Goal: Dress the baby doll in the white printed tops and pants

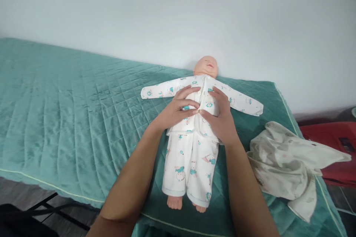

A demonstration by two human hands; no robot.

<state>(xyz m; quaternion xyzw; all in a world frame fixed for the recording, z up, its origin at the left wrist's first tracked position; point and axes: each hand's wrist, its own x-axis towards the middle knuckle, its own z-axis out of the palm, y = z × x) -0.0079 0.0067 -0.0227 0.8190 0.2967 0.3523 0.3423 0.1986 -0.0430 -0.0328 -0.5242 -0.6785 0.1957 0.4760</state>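
Left hand [181,105] and right hand [222,117], fingers [189,102] in a pinch on the white shirt [204,98], doll [205,67] inside.

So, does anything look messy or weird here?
The cloth on the right looks messy: crumpled, one corner poking past the edge of the green cover. On the doll, bare feet show but no doll hands peek from the sleeves, which looks odd. Nothing looks spilled.

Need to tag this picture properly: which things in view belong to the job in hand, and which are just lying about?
Belonging to the job:
bald pink baby doll
white, teal-printed long-sleeved top, left hand and right hand on its front
matching white trousers, on the doll
green quilted cover beneath

Lying about:
crumpled off-white printed cloth
red object, partly hidden
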